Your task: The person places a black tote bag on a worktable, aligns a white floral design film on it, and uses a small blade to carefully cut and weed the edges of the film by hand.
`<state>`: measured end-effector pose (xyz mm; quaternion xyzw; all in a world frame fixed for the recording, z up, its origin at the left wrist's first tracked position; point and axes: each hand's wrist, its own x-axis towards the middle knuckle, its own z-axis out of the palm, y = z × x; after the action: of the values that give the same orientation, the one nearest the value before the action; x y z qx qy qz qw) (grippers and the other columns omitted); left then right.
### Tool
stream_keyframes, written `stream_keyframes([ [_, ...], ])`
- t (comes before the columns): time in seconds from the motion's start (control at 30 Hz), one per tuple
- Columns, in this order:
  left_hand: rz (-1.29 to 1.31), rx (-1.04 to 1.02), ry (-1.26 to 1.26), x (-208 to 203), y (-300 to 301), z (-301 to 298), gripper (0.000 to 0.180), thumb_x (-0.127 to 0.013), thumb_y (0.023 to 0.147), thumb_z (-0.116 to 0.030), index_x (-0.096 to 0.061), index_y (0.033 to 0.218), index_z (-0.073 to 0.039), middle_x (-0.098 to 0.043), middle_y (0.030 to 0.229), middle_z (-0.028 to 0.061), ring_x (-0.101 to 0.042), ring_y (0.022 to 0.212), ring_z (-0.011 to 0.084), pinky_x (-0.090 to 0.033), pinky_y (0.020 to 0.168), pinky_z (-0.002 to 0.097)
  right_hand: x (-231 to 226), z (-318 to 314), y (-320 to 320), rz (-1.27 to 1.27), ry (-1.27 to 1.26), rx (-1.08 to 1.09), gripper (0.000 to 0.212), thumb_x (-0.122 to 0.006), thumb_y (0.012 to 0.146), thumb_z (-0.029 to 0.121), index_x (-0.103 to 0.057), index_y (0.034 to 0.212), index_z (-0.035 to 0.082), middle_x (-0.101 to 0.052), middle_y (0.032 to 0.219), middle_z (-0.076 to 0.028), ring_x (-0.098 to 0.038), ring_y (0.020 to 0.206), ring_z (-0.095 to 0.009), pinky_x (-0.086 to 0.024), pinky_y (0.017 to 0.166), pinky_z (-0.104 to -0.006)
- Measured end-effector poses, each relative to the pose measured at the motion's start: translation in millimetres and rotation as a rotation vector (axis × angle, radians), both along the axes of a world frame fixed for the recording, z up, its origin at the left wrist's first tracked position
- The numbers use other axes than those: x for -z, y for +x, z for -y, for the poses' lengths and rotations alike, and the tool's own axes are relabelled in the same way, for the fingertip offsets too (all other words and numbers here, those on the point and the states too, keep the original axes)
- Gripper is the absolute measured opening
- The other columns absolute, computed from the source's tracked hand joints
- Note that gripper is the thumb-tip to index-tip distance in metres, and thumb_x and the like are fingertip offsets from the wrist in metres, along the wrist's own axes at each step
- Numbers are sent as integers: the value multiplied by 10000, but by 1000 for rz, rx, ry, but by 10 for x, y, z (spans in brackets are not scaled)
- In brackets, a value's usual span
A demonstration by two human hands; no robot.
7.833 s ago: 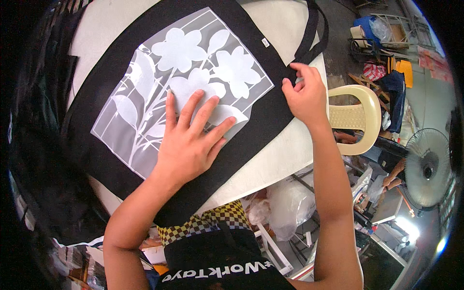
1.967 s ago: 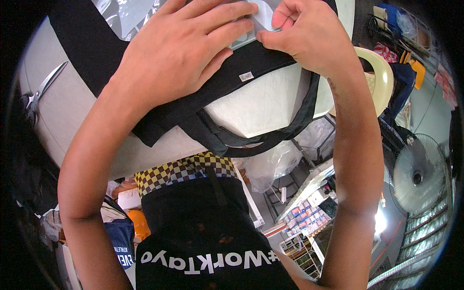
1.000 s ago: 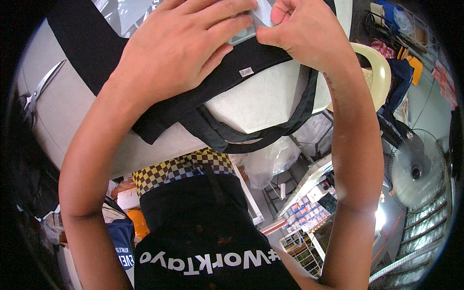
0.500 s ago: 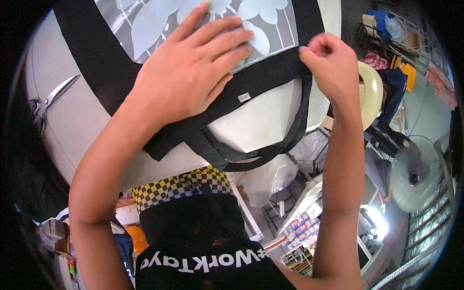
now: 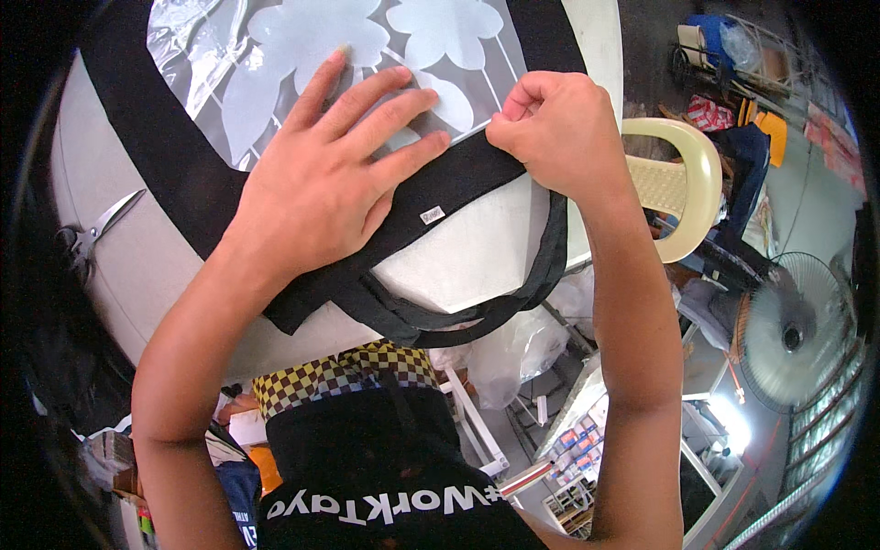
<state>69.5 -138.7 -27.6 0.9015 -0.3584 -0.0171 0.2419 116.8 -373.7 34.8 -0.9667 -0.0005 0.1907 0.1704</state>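
Note:
A black fabric tote bag (image 5: 477, 179) lies flat on a white work surface, its handle loop (image 5: 495, 321) hanging toward me over the near edge. On the bag is a clear plastic film (image 5: 197, 87) carrying pale white flower shapes (image 5: 449, 32). My left hand (image 5: 330, 170) rests flat on the film and the black cloth below it, fingers spread. At the film's near right corner my right hand (image 5: 559, 128) is closed in a pinch; its fingertips meet the film's edge, and the corner itself is hidden behind them.
Scissors (image 5: 101, 227) lie on the surface to my left. Off its right side stand a cream plastic chair (image 5: 701, 188) and a wire-caged fan (image 5: 793, 335). Clear plastic bags (image 5: 518, 357) sit below the near edge. A loaded cart (image 5: 733, 50) is at far right.
The bag and film appear lower and farther left in the picture. My right hand has shifted left, over the film's corner, still pinching. My left hand stays flat, its fingers spread wider.

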Motion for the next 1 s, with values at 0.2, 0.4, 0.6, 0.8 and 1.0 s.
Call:
stream_keyframes([
  [0.2, -26, 7, -12, -36, -20, -24, 642, -686, 771, -89, -636, 1382, -281, -506, 1531, 28, -391, 1506, 265, -172, 1309, 562, -48, 42, 77, -60, -3, -62, 212, -820, 768, 211, -777, 811, 8, -699, 667, -95, -658, 608, -152, -540, 620, -300],
  [0.4, -37, -3, -2, -26, -7, -23, 649, -688, 769, -88, -632, 1385, -285, -503, 1535, 27, -399, 1501, 266, -176, 1309, 568, -5, -144, 5, -41, 31, -122, 184, -810, 770, 179, -774, 803, 2, -716, 677, -87, -661, 614, -126, -545, 612, -289],
  [0.6, -39, 5, -20, -42, 14, -20, 638, -689, 778, -91, -632, 1385, -279, -503, 1534, 28, -410, 1494, 269, -187, 1306, 572, -140, 115, 219, -84, -71, 1, 183, -821, 788, 193, -788, 821, 16, -721, 681, -88, -680, 622, -137, -557, 642, -294],
  [0.8, -46, -4, -29, -18, -14, -42, 653, -696, 766, -82, -629, 1386, -276, -502, 1534, 26, -409, 1495, 268, -183, 1306, 578, -108, 116, 195, -82, -68, 30, 198, -799, 770, 214, -781, 803, 20, -735, 705, -145, -737, 659, -240, -595, 698, -339],
  [1.0, -85, 2, -38, -48, 0, -50, 646, -703, 763, -87, -633, 1378, -270, -501, 1534, 28, -408, 1496, 268, -186, 1304, 583, -33, 63, 137, -24, -25, -48, 166, -798, 766, 190, -782, 798, 29, -741, 710, -123, -727, 644, -188, -589, 675, -333],
])
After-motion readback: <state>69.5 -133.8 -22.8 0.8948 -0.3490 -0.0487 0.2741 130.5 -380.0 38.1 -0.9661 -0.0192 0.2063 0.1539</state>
